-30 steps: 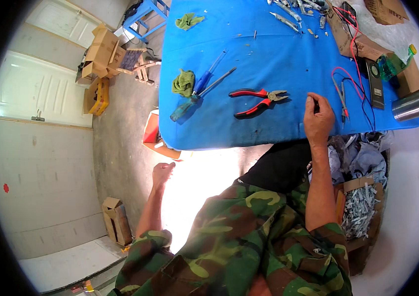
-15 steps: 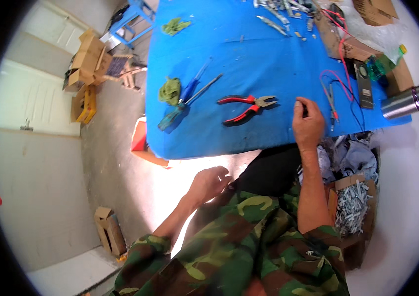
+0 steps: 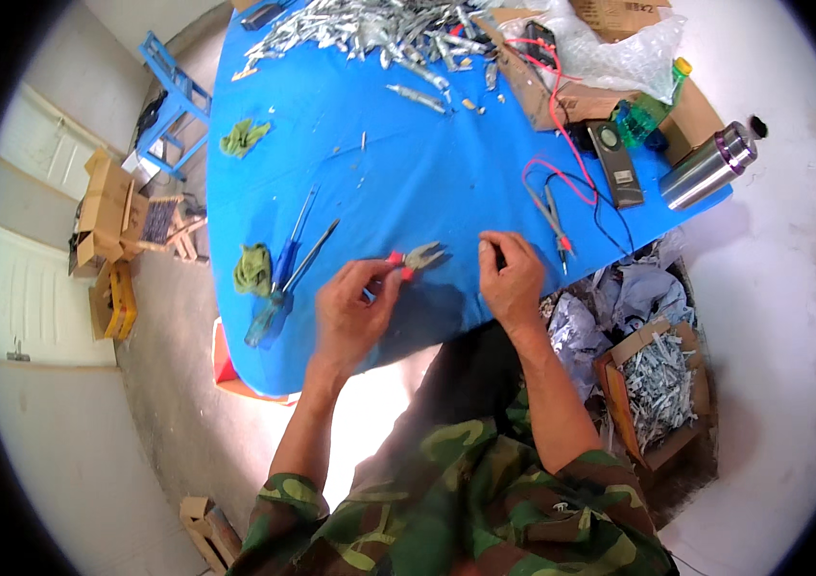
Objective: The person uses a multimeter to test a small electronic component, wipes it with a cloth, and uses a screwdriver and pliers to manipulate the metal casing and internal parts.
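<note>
Left hand [image 3: 350, 312] palm down on the blue table [image 3: 408, 182], near its front edge, fingers curled closed around red-handled pliers [image 3: 413, 259]. Right hand [image 3: 514, 278] just beside, also at the table's front edge, fingers loosely bent, thumb tucked. Both forearms bare, camouflage sleeves pushed up.

Red-handled pliers [image 3: 412, 260] are seen lying flat on the blue table [image 3: 408, 173], near its front edge; the grey metal jaws are closed and pointed rightward, the handles partly covered.
</note>
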A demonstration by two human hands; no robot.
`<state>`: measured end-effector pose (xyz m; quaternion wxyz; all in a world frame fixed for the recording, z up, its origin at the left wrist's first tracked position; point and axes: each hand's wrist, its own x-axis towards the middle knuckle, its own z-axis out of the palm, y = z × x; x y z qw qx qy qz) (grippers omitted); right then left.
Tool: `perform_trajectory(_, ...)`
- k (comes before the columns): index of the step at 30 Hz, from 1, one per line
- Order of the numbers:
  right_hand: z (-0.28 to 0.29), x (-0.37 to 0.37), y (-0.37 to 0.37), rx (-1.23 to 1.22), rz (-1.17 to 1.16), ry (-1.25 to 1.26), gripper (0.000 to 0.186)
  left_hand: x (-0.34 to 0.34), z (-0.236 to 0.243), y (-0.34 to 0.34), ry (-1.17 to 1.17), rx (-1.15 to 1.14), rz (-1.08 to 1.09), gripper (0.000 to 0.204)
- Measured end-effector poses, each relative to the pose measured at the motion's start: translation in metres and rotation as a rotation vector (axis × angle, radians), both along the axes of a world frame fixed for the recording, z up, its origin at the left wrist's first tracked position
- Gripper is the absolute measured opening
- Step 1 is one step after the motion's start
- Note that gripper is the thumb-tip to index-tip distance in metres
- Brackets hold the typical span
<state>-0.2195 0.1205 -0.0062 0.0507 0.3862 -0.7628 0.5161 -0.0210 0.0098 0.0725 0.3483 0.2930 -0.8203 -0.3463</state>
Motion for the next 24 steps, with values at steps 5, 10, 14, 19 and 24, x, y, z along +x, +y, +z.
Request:
perform_trajectory(5,0.005,0.002,-0.002,0.001,0.001,-0.042,0.01,-0.022,-0.02,-0.07,0.001,-0.056,0.102,0.015)
perform_trajectory(10,0.006,0.001,-0.004,0.016,-0.001,-0.013,0.01,-0.044,-0.034,-0.13,-0.025,0.007,0.084,0.024)
perform_trajectory(14,0.014,0.001,-0.006,0.106,0.004,-0.055,0.01,-0.054,-0.05,-0.154,-0.073,0.094,0.079,0.024)
perform_trajectory(19,0.046,-0.013,-0.033,0.249,0.064,-0.148,0.015,-0.054,-0.068,-0.153,0.003,0.162,0.11,0.02)
perform_trajectory(24,0.051,-0.062,-0.112,0.277,0.051,0.052,0.02,-0.057,-0.07,-0.151,0.021,0.138,0.095,0.015)
